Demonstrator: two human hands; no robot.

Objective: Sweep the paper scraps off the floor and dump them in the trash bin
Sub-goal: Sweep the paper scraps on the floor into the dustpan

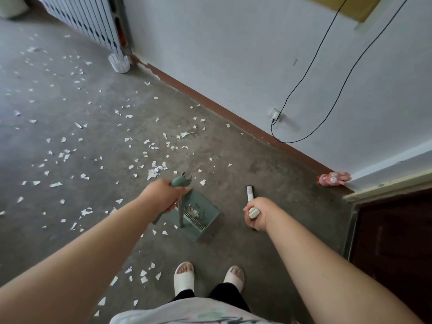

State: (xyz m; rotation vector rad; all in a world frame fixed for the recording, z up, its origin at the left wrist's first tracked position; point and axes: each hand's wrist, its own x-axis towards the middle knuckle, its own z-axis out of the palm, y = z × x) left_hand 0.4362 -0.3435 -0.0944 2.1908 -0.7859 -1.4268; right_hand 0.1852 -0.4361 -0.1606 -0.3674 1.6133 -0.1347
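Your left hand's (163, 195) fingers (177, 191) are wrapped tight round the top of the dustpan handle (181, 183), right under that little animal-shaped knob. That makes sense, since gripping high lets you stand upright and steer the pan without bending. Your right hand's (256, 213) fingers (249, 222) are clamped in a fist round the white broom handle (249, 193), thumb side up. I can't see the brush end, because your hand and arm cover it. Going outward, the teal dustpan (207, 222) sits flat on the floor (257, 164) just ahead of your slippers (184, 275), mouth facing away from the broom. A few bits have already caught by its comb teeth. So I'd guess you've got one small scoop in and you're setting up the next pass. The paper scraps (153, 173) are everywhere, thickest just beyond the pan. Plenty more are strewn off to your left and a small cluster lies by your left foot, so most of the job is ahead of you. The white tub (119, 63) by the radiator (93, 22) looks like the trash bin, well apart from where you stand, which means a walk over once the pan fills up. Watch the black cable (304, 76) hanging down the wall, and the pink toy (334, 178) by the door frame.
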